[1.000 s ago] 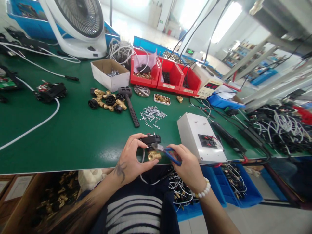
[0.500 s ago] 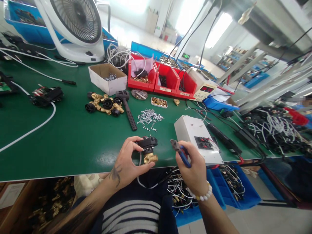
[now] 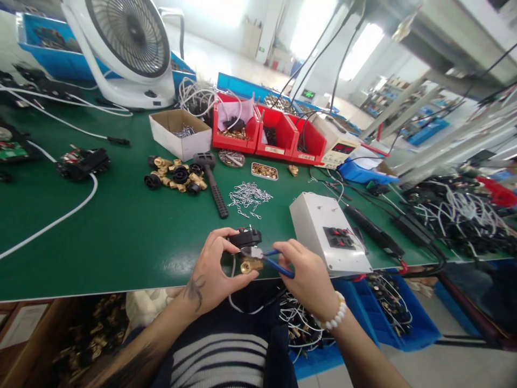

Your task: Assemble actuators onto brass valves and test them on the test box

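Near the front edge of the green table, my left hand (image 3: 216,264) grips a valve assembly with a black housing (image 3: 247,237) on top and a brass fitting (image 3: 251,265) below. A white cable hangs from it past the edge. My right hand (image 3: 307,272) is closed round the blue handles of a pair of pliers (image 3: 278,264). Their metal jaws lie against the assembly between the black housing and the brass fitting; what they bite on is too small to make out. Farther back lies a pile of spring clips (image 3: 249,196).
A black hammer (image 3: 216,188) lies beside several brass and black fittings (image 3: 173,175). Red bins (image 3: 274,143), a white carton (image 3: 181,143) and a fan (image 3: 129,48) stand behind. At right are a grey switch box (image 3: 315,226) and a black electric screwdriver (image 3: 374,231).
My right hand has moved left and turned, bringing the pliers' jaws from beside the assembly onto it. My left hand keeps its hold in nearly the same place.
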Motion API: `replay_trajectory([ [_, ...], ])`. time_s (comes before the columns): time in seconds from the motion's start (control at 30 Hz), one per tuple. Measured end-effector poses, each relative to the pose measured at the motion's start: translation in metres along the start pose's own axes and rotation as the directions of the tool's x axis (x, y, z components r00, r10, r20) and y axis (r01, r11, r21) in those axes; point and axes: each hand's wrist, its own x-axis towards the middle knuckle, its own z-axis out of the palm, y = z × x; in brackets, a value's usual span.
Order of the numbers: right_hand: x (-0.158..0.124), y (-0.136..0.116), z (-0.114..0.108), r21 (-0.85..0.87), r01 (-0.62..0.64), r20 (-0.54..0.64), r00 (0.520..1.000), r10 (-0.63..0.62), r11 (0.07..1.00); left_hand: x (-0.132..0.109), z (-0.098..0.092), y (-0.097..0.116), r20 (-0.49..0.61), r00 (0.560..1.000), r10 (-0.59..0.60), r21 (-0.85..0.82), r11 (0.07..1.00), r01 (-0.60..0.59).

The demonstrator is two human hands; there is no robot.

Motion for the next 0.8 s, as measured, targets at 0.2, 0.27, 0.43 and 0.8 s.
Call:
replay_trajectory([
  [0.2,0.001,0.002,0.005,0.053,-0.086,0.048,0.995,0.084,0.995,-0.001,0.001,-0.002,-0.021,1.0,-0.007,-0.01,1.0,0.007],
  [0.27,0.001,0.001,0.006,0.093,-0.121,0.111,0.988,0.11,0.988,-0.002,0.001,-0.001,-0.035,0.999,-0.019,-0.002,1.0,0.019],
  [0.43,0.007,0.006,0.017,0.121,-0.34,0.023,0.94,0.34,0.932,0.001,-0.008,0.013,-0.095,0.985,0.144,0.174,0.977,-0.126],
  [0.8,0.006,-0.01,0.015,0.819,-0.237,0.121,0.962,0.246,0.522,0.028,-0.024,0.042,0.029,0.89,0.455,0.31,0.842,-0.441],
])
